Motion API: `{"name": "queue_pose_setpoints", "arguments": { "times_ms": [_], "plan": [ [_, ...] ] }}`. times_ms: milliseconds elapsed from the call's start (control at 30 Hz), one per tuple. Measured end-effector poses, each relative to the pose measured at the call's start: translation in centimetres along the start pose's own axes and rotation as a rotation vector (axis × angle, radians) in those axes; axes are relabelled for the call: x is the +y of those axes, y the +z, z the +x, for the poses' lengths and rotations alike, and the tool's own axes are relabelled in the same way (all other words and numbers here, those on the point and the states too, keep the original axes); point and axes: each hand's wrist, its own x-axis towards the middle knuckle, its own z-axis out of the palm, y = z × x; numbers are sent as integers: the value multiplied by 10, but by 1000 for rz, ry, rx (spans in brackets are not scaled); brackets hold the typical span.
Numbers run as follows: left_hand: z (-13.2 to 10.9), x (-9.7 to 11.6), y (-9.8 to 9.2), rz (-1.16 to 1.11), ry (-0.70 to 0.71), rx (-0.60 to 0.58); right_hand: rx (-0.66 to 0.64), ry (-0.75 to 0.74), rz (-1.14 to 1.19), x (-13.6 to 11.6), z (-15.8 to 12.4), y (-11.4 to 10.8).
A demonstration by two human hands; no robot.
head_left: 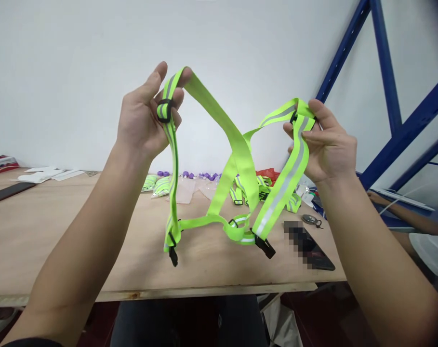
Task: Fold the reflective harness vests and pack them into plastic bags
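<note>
A neon-yellow reflective harness [239,144] with grey stripes hangs spread in the air between my two hands, above the table. My left hand [144,113] holds one shoulder strap near its black slider, with the strap looped over the fingers. At the other side my right hand [329,140] pinches the second strap between thumb and fingers. The straps cross in the middle. From the lower ends dangle two black buckles, one at the left [173,256] and one at the right [265,246].
On the wooden table [70,231] lie bagged neon straps [161,186], loose neon straps [293,202], small purple items [207,177], a dark phone [312,248] and a round metal object [310,220]. White papers [41,174] sit at left. Blue rack beams [387,72] and another person's arm [414,214] are at right.
</note>
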Motion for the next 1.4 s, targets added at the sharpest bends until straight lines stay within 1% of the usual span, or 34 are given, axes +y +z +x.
{"name": "queue_pose_setpoints", "arguments": {
  "times_ms": [67, 133, 200, 267, 333, 400, 500, 667, 933, 1033, 1067, 1133, 1200, 1233, 1300, 1333, 1367, 1400],
  "plan": [
    [-10, 3, 4, 32, 60, -58, -52, -15, -2, 5, 1, -1],
    [-15, 2, 1, 71, 111, -113, -90, -41, -8, 12, 1, -3],
    [-15, -4, -9, 123, 142, -151, -116, -75, -41, 19, -1, -6],
    [-11, -12, -23, 166, 153, -186, -135, -108, -93, 25, -3, -8],
    [-6, -20, -37, 170, 153, -226, -133, -135, -138, 29, -5, -12],
    [-3, -25, -47, 164, 148, -239, -110, -148, -168, 32, -6, -15],
    [-2, -27, -56, 192, 143, -180, -66, -144, -182, 33, -7, -18],
    [-2, -21, -61, 288, 164, -64, -10, -136, -165, 26, -12, -18],
    [-8, -7, -62, 358, 279, 44, 2, -263, -324, 6, -30, -13],
    [-13, 0, -62, 347, 298, 100, 17, -285, -295, -1, -34, -10],
    [-14, 3, -61, 326, 290, 105, 26, -298, -264, -4, -35, -8],
    [-14, 7, -59, 262, 261, 79, 41, -322, -203, -7, -35, -5],
    [-10, 6, -59, 201, 205, 50, 64, -323, -177, -5, -32, -2],
    [-7, 2, -60, 185, 172, 59, 80, -311, -173, -1, -31, -1],
    [2, -16, -67, 194, 82, 137, 104, -265, -165, 18, -27, -2],
    [7, -29, -74, 215, 27, 198, 104, -224, -160, 32, -26, -4],
    [11, -46, -82, 245, -59, 235, 87, -174, -170, 48, -25, -7],
    [13, -65, -92, 264, -134, 223, 76, -134, -184, 67, -24, -10]
  ]
}}
